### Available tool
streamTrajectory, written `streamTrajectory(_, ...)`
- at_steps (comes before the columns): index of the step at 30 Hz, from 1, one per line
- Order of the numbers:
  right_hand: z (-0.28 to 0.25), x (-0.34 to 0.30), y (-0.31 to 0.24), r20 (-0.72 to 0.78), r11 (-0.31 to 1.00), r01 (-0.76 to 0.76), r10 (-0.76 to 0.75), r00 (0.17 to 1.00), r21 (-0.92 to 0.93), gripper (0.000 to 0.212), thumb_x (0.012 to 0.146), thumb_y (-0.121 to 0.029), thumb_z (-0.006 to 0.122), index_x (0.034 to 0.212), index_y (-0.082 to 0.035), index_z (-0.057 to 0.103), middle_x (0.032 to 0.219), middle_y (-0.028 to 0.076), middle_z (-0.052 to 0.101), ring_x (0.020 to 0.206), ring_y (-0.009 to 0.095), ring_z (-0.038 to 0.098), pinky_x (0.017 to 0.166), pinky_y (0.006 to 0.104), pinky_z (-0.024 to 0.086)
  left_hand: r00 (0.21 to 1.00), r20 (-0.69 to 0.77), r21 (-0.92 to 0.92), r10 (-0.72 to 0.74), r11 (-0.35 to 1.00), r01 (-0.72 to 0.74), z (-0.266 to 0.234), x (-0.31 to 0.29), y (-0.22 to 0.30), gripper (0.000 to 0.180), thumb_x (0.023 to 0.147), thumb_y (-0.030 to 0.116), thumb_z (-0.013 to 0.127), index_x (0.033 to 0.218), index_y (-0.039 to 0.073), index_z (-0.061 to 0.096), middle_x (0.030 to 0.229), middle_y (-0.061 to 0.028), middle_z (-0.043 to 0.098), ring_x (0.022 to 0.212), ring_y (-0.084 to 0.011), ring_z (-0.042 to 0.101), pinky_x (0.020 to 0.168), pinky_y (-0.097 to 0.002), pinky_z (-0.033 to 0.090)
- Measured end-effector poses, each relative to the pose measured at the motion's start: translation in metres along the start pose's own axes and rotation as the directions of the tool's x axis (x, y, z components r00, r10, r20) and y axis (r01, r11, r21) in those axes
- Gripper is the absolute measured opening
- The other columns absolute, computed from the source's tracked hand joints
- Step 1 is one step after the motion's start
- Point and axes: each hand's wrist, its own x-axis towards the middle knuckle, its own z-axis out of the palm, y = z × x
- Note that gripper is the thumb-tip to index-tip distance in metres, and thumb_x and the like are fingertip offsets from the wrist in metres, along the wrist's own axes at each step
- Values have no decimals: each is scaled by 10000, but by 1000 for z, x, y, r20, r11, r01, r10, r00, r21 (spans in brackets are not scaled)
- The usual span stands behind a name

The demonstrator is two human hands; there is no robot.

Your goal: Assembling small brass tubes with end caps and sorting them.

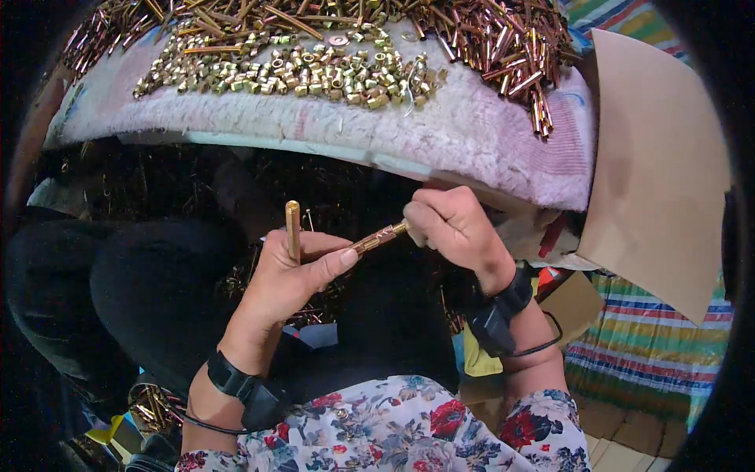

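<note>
Small brass rod [380, 237], thin and shiny, caught between both hands over the dark lap. Long way running slanted, low end at the left thumb, high end up at the right fist. Second brass rod [292, 230], standing almost straight up, tucked in the same left hand just beside the first one (top end poking out above the fingers).

Left hand [289, 275]: half curled, thumb pressed along the slanted rod, fingers wrapped round the upright one. Right hand [450, 228]: closed in a tight fist on the high end of the slanted rod, a bit higher and further out than the left. Both hands touching the slanted rod, neither nearer than the other.

Black bands with wires on both wrists. Flowery sleeves at the bottom.

Further up, a fuzzy pink cloth [472, 141] spread over a board. On it, a heap of little brass nuts [314, 75] and a pile of copper-coloured tubes [503, 47]. Off to the right, a sheet of brown cardboard [661, 173] and a striped mat [653, 346].
</note>
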Motion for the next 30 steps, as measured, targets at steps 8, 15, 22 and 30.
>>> streamTrajectory(8,3,-1,0,-38,997,-61,63,997,50,153,802,-178,619,761,-43,559,562,80,461,438,155,430,434,279,350,1000,-13,11,-8,1000,8,-1,0,1,220,746,157,703,847,-35,665,695,-39,634,620,-81,538,570,-229,424)
streamTrajectory(15,9,0,-6,-63,998,48,-49,997,-28,179,827,-110,563,693,1,521,523,60,455,446,142,418,446,274,351,998,-64,44,-23,999,26,1,-2,2,231,736,157,710,848,-39,662,632,-1,586,559,-57,487,504,-223,369)
streamTrajectory(22,-1,4,-2,-155,945,65,-120,981,-321,222,818,-129,590,632,-14,552,554,120,486,485,118,415,479,317,377,995,-17,202,100,975,-95,-1,6,-10,232,800,190,647,902,-18,651,638,-15,584,573,-70,485,515,-236,379)
streamTrajectory(30,-175,47,61,-922,755,-619,51,384,-217,406,737,-369,617,685,32,640,599,192,604,533,310,609,554,394,475,913,-48,696,405,669,-260,0,18,-19,217,834,168,547,1026,91,613,779,-169,609,747,-348,583,637,-370,464)
